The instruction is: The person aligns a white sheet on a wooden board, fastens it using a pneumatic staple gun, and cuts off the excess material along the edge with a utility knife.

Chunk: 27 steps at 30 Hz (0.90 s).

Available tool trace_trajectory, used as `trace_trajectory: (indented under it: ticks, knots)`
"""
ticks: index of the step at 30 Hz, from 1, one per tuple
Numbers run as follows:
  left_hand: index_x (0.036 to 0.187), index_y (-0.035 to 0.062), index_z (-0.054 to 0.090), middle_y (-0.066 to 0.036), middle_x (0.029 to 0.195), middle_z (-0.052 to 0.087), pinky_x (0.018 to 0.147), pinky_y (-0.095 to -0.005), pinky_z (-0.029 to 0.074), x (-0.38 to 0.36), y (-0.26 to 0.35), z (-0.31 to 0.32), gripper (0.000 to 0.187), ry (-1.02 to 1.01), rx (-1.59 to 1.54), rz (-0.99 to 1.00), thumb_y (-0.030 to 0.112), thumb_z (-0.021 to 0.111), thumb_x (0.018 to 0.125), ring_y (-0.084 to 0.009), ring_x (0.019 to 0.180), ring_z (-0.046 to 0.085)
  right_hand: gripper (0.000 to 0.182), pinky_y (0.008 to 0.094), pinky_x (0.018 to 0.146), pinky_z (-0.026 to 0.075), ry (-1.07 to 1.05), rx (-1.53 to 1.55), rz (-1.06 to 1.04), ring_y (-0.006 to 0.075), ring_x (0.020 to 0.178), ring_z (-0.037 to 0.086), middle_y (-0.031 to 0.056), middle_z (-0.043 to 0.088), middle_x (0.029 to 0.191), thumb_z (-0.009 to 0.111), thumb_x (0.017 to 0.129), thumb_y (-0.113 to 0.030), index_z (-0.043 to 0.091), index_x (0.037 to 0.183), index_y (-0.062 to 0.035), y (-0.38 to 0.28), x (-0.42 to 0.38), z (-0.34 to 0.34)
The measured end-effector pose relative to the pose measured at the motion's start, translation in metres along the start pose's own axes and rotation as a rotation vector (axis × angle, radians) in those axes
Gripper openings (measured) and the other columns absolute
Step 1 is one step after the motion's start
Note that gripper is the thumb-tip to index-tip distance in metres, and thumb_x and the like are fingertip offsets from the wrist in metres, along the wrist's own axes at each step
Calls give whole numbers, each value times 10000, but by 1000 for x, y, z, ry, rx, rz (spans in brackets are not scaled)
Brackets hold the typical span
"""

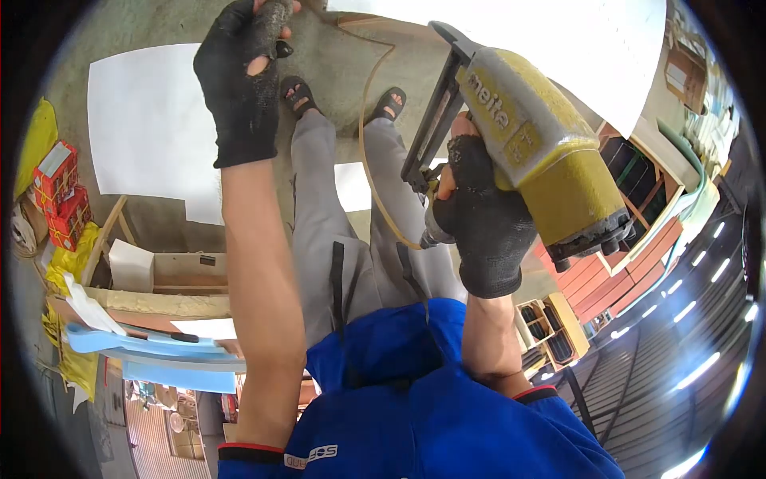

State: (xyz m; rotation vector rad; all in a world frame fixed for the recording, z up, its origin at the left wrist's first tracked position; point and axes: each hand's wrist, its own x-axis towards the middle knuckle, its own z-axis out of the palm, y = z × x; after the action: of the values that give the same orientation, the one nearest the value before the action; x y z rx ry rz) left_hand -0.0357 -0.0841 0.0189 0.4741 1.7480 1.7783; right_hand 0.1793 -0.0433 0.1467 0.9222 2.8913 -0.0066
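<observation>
My right hand (487, 215), in a black fingerless work glove, is wrapped around the handle of a yellow pneumatic nail gun (535, 136) marked "meite". The gun's black magazine (435, 120) points up and left, away from my body. From the fitting below the handle, a thin yellowish air hose (369, 152) curves up between my legs. My left hand (243, 88), gloved the same way, is raised at the top edge with its fingers curled in. Whatever may be inside those fingers is hidden, and the fingertips are partly cut off.
White sheets (152, 120) lie on the concrete floor at left, with another large white panel (590, 48) at upper right. Red boxes (64, 195) and yellow bags are at far left. Wooden frames (179, 275) and blue foam (159, 347) stand lower left; reddish-brown boards (598, 279) are at right.
</observation>
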Motion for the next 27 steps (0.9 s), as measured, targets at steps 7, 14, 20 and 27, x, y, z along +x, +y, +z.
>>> trace_trajectory:
  ticks: [7,14,20,27]
  knots:
    - [1079,17,646,-87,988,671,676,-231,484,5,3,-12,238,7,0,-17,191,549,948,-87,798,586,430,370,1085,315,64,107,30,215,1315,398,91,430,1388,452,982,-141,409,1398,-43,-15,9,6]
    - [1031,6,657,-70,923,677,647,-224,464,10,6,-29,194,104,-53,-136,142,581,916,-80,744,571,403,369,1045,361,-62,218,77,236,1263,458,98,480,1348,474,980,-157,451,1370,-57,-37,18,0]
    - [1057,-12,651,-96,938,687,647,-207,449,10,5,-43,208,110,-17,-134,93,554,905,-81,726,574,486,374,660,524,61,123,56,249,758,670,49,659,879,632,713,-61,638,1181,-192,-46,32,-5]
    - [1067,4,636,-68,954,657,672,-229,464,12,-4,-63,245,87,-87,-121,203,570,940,-84,791,569,513,370,848,501,-195,260,344,259,972,643,51,627,1140,610,801,-151,549,1310,-176,-71,18,5]
